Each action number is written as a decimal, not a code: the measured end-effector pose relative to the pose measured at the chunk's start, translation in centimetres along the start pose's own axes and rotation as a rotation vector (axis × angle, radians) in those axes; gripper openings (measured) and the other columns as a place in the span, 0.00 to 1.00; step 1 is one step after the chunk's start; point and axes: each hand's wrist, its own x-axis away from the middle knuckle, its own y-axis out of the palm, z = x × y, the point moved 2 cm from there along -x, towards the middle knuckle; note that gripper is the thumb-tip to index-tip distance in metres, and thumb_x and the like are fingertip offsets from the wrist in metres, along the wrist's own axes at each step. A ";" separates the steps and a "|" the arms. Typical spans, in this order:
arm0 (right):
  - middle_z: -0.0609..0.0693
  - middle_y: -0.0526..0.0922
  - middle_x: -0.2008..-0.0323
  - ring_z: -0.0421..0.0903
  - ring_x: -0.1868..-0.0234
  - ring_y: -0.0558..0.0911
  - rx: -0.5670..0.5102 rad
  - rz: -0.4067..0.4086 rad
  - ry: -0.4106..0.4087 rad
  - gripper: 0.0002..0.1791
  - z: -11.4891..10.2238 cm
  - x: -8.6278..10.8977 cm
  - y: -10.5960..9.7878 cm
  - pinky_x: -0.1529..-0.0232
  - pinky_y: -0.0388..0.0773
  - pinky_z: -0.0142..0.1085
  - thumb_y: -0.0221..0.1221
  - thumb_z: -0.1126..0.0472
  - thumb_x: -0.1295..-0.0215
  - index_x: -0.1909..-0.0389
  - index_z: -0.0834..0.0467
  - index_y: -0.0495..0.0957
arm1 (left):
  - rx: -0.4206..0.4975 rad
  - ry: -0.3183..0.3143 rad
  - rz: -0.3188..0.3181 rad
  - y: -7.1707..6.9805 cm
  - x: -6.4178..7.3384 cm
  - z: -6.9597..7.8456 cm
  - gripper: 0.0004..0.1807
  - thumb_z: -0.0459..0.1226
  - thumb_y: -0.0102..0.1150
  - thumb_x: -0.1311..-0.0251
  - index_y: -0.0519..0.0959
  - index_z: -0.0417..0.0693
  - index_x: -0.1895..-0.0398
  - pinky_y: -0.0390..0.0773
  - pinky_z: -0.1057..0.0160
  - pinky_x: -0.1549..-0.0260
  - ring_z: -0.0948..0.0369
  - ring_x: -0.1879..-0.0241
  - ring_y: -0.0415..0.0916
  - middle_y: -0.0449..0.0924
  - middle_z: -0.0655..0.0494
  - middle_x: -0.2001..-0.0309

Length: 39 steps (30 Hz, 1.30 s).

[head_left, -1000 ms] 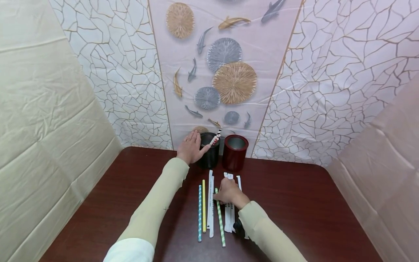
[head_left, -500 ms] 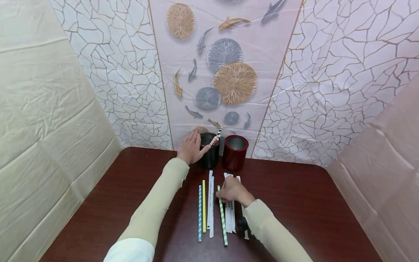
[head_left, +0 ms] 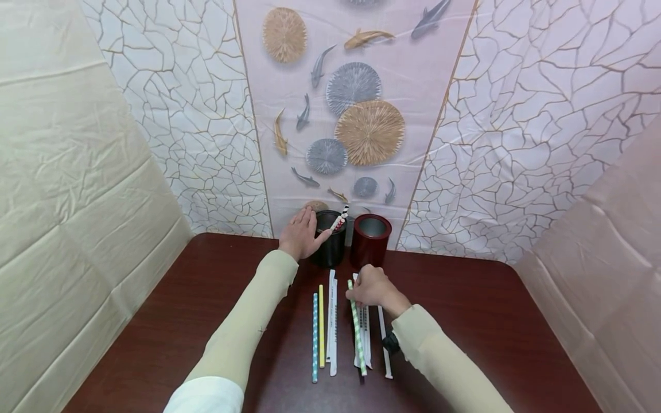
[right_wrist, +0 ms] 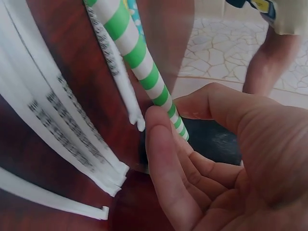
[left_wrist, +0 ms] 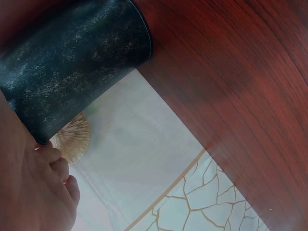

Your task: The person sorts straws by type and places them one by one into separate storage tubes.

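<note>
My right hand (head_left: 373, 287) pinches a green-and-white striped paper straw (head_left: 357, 332) between thumb and fingers near its far end. It hangs over the white-wrapped straws (head_left: 365, 344), a dark shadow beside it. In the right wrist view, the striped straw (right_wrist: 147, 72) runs up from my fingertips. My left hand (head_left: 302, 235) rests against the black cup (head_left: 330, 249), fingers extended along its left side and thumb across its front. Patterned straws (head_left: 339, 219) stand tilted in that cup. In the left wrist view, my fingers (left_wrist: 57, 166) lie by the cup's rim.
A dark red cup (head_left: 369, 244) stands right of the black one. On the brown table (head_left: 465, 321) lie a blue straw (head_left: 315, 338), a yellow straw (head_left: 321, 327), wrapped straws (head_left: 332, 327) and a single wrapped straw (head_left: 384, 344). A patterned wall covering (head_left: 330, 103) rises behind.
My right hand has moved away from me and slightly right, lifting the green striped straw with it over the wrapped straws. The left hand has stayed at the black cup.
</note>
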 end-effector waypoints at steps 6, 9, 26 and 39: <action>0.56 0.90 0.78 0.54 0.77 0.86 0.068 0.025 -0.027 0.21 -1.0 0.2 -2.0 0.77 0.73 0.33 0.70 0.57 0.32 0.85 0.61 0.87 | -0.001 -0.004 -0.005 0.0 0.1 0.0 0.49 0.67 0.23 0.20 0.46 0.39 0.14 0.49 0.53 0.15 0.51 0.13 0.43 0.44 0.43 0.13; 0.54 0.90 0.79 0.47 0.81 0.83 0.088 0.047 -0.043 0.21 -1.7 0.4 -3.1 0.77 0.73 0.33 0.70 0.56 0.32 0.85 0.59 0.87 | 0.008 -0.002 -0.006 0.0 0.0 0.0 0.49 0.67 0.23 0.20 0.46 0.39 0.14 0.49 0.53 0.15 0.50 0.13 0.42 0.43 0.42 0.13; 0.51 0.91 0.75 0.42 0.75 0.87 0.058 0.294 -0.253 0.06 -7.9 2.3 -11.2 0.69 0.82 0.38 0.66 0.61 0.38 0.68 0.61 0.86 | 0.019 -0.003 -0.003 -0.1 -0.1 0.0 0.49 0.67 0.23 0.20 0.47 0.39 0.14 0.49 0.53 0.15 0.50 0.13 0.42 0.44 0.43 0.13; 0.55 0.92 0.69 0.49 0.68 0.92 -0.002 0.597 -0.414 0.08 -10.8 2.6 -13.3 0.59 0.89 0.45 0.67 0.60 0.37 0.63 0.61 0.86 | 0.020 -0.007 -0.024 0.0 -0.1 0.0 0.49 0.68 0.22 0.20 0.45 0.40 0.14 0.47 0.53 0.15 0.51 0.13 0.41 0.42 0.43 0.13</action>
